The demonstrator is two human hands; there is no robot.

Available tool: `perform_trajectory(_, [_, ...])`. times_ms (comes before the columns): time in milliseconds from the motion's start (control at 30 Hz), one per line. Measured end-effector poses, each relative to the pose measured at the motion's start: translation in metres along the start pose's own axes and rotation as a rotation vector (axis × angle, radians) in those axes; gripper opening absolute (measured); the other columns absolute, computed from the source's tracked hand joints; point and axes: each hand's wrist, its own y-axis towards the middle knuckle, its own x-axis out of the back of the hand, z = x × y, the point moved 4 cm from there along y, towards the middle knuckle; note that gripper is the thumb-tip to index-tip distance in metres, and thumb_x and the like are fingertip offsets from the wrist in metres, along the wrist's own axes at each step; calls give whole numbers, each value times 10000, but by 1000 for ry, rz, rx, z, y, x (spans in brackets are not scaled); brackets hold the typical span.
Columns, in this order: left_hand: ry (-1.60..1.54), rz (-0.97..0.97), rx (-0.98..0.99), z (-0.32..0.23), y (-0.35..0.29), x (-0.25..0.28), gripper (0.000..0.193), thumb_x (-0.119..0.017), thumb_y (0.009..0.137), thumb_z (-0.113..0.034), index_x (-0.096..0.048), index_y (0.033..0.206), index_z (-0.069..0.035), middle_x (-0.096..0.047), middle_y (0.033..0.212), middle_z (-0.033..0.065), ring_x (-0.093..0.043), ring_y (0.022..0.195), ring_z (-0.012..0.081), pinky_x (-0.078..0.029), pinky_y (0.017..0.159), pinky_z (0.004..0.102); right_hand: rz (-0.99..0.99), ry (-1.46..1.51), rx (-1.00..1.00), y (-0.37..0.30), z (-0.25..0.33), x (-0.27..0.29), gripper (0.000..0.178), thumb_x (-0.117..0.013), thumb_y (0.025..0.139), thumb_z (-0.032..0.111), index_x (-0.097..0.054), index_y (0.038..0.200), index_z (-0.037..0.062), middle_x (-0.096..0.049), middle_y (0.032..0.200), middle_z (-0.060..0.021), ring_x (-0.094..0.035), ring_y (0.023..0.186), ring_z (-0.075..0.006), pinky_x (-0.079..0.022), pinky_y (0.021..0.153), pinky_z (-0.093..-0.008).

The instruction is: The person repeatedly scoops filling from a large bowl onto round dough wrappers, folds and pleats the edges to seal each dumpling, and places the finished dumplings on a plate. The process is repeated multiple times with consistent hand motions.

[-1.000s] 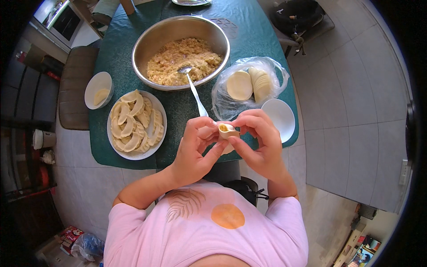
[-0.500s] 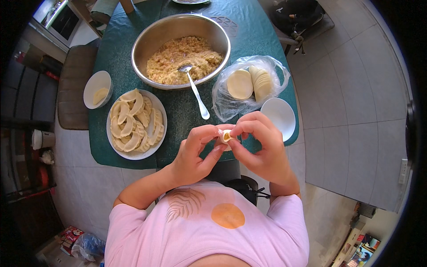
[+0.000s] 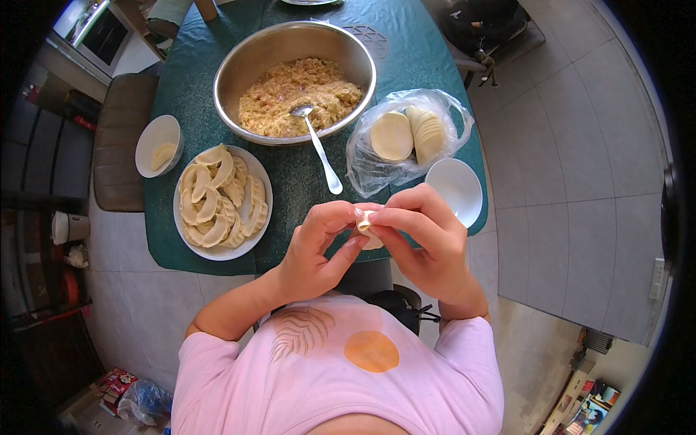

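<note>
Between my two hands, at the table's near edge, is a small dumpling (image 3: 372, 240) of pale dough, mostly covered by my fingers. My left hand (image 3: 319, 243) grips its left side with thumb and forefinger. Pinching the dough at the upper right is my right hand (image 3: 428, 235). A small gap shows in the dough's edge between the fingertips. To the left, a white plate (image 3: 268, 210) carries several folded dumplings (image 3: 210, 196). Ahead stands a large steel bowl (image 3: 228, 80) of minced filling (image 3: 290, 90), with a metal spoon (image 3: 322, 156) resting in it, handle toward me.
Round dough wrappers (image 3: 392, 138) lie stacked in a clear plastic bag (image 3: 362, 170) at the right. A white bowl (image 3: 464, 192) stands near my right hand. Another white bowl (image 3: 148, 141) sits at the left, beside a brown chair (image 3: 123, 145). A green cloth (image 3: 304, 196) covers the table.
My right fingers have closed in on the dumpling's rim. Its opening has narrowed, and the filling seen inside before is now hidden. Everything else looks unmoved.
</note>
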Motion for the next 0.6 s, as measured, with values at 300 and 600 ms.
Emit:
perform_trajectory(300, [-56, -62, 156, 4, -6, 4, 432, -490, 867, 100, -306, 1239, -21, -504, 1204, 156, -528, 1118, 193, -446, 934, 311, 29, 41, -102, 2, -5, -12, 240, -664, 744, -53, -603, 964, 21, -542, 879, -113, -559, 765, -270, -469, 653, -331])
perform_trajectory(600, [-152, -96, 305, -3, -19, 18, 407, -480, 895, 62, -302, 1247, -38, -528, 1205, 147, -527, 1106, 168, -443, 922, 296, 121, 62, -88, 7, -7, -34, 193, -671, 769, -11, -602, 944, 27, -546, 899, -123, -573, 780, -273, -475, 666, -328])
